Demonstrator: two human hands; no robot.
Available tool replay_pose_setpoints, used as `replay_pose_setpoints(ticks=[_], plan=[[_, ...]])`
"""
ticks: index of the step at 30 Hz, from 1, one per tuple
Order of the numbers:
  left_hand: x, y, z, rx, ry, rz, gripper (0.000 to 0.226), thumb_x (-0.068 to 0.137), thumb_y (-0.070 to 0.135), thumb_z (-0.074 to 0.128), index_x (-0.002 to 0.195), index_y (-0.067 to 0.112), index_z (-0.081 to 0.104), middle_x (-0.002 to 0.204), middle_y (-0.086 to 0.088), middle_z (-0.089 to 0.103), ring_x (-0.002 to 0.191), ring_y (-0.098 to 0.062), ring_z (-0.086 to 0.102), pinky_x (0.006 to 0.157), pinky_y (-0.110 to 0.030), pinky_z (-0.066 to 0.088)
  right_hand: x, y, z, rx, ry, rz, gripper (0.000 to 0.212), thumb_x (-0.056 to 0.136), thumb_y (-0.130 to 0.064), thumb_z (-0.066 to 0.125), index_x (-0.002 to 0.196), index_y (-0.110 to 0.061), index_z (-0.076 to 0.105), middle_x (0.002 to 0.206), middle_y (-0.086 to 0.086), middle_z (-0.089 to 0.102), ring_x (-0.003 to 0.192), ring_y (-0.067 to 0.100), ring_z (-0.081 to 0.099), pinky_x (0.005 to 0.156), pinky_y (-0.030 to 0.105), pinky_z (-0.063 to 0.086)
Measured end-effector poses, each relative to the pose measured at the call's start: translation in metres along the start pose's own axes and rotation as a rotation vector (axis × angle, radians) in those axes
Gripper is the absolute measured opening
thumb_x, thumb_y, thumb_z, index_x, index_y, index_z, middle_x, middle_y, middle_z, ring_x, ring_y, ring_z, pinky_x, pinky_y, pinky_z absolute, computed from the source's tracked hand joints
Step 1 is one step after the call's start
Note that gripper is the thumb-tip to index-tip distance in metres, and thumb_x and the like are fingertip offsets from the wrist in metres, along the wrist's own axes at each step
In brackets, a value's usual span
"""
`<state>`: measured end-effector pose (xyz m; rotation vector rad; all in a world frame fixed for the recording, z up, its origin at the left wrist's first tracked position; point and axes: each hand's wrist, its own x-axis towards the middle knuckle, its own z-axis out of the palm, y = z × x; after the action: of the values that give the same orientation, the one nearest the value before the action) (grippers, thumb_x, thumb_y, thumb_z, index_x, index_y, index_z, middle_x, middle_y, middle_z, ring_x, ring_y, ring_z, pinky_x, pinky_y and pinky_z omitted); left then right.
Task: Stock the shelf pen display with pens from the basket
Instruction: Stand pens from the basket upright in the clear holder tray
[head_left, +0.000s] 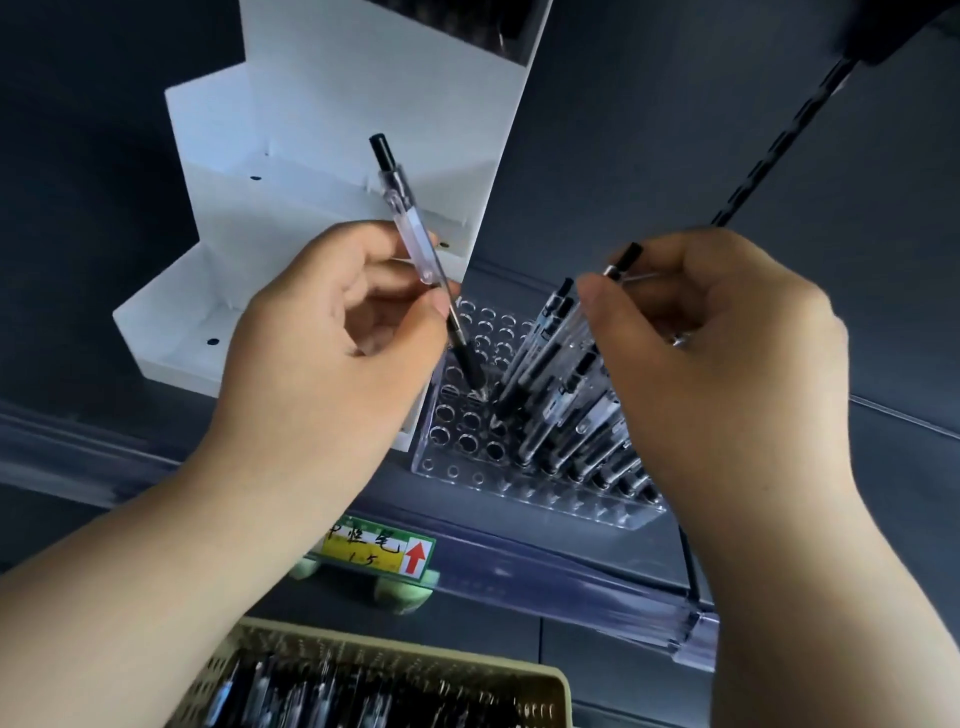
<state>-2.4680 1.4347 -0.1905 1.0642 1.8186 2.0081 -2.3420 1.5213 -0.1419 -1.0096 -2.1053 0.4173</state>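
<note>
Pinching a pen (413, 244) between thumb and forefinger, the left hand (332, 332) holds it tilted, with the black cap up and away and the tip down at the clear rack (457, 470) just below the grip. The clear barrel passes through the pinch. Its dark lower part runs from the thumb down to the rack's top plate, but whether the tip only touches a hole or has entered it cannot be told.

Right of that grip, the right hand (717, 343) curls its fingers round a second pen (626, 260). Its black end sticks up between thumb and forefinger, and the rest is hidden by the hand. Under this grip, stocked pens (561, 410) lean in the rack's right-hand holes, while the holes under the left grip show open.

Behind the left hand rises a white stepped stand (291, 171). Below both wrists a yellow tag (379, 545) with a red arrow sits on the shelf edge (571, 582). Nearest the camera is the basket (550, 686), with more pens lying in it.
</note>
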Motion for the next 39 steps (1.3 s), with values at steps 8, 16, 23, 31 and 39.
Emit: replay_pose_setpoints(ticks=[8, 16, 23, 31, 39], plan=[[-0.004, 0.002, -0.002, 0.011, -0.013, -0.006, 0.024, 0.082, 0.014, 0.063, 0.095, 0.034, 0.061, 0.088, 0.019, 0.071, 0.080, 0.003, 0.066, 0.069, 0.000, 0.042, 0.000, 0.002, 0.009, -0.049, -0.024, -0.021, 0.009, 0.082, -0.038, 0.066, 0.087, -0.030, 0.063, 0.066, -0.025, 0.058, 0.066, 0.003, 0.059, 0.061, 0.029, 0.051], [-0.005, -0.001, -0.001, -0.006, -0.027, -0.014, 0.025, 0.084, 0.012, 0.065, 0.094, 0.035, 0.062, 0.088, 0.017, 0.071, 0.085, -0.005, 0.068, 0.078, -0.012, 0.050, -0.002, 0.005, 0.009, -0.046, -0.020, -0.044, 0.011, 0.080, -0.033, 0.069, 0.090, -0.031, 0.065, 0.067, -0.027, 0.059, 0.077, 0.010, 0.060, 0.065, 0.034, 0.052], [-0.006, 0.001, -0.001, -0.012, -0.026, -0.031, 0.020, 0.081, 0.017, 0.064, 0.095, 0.032, 0.063, 0.088, 0.017, 0.072, 0.081, -0.003, 0.068, 0.075, -0.008, 0.048, -0.003, 0.011, 0.010, -0.079, 0.023, -0.095, 0.007, 0.080, -0.024, 0.069, 0.079, -0.031, 0.070, 0.067, -0.021, 0.060, 0.075, 0.017, 0.061, 0.063, 0.036, 0.053], [-0.006, 0.000, -0.001, 0.040, -0.035, -0.013, 0.021, 0.081, 0.017, 0.065, 0.095, 0.032, 0.064, 0.087, 0.016, 0.070, 0.079, -0.002, 0.066, 0.073, -0.007, 0.047, -0.005, 0.010, 0.015, -0.228, 0.074, -0.238, 0.015, 0.082, -0.028, 0.057, 0.075, -0.028, 0.071, 0.071, -0.008, 0.065, 0.079, 0.022, 0.058, 0.055, 0.026, 0.044], [-0.005, -0.005, 0.007, 0.039, -0.074, 0.003, 0.028, 0.080, 0.011, 0.067, 0.096, 0.033, 0.065, 0.084, 0.014, 0.069, 0.075, 0.000, 0.065, 0.071, -0.004, 0.045, -0.003, 0.014, 0.013, -0.321, 0.111, -0.254, 0.022, 0.082, -0.032, 0.052, 0.085, -0.029, 0.074, 0.080, -0.004, 0.061, 0.085, 0.023, 0.053, 0.052, 0.023, 0.036]])
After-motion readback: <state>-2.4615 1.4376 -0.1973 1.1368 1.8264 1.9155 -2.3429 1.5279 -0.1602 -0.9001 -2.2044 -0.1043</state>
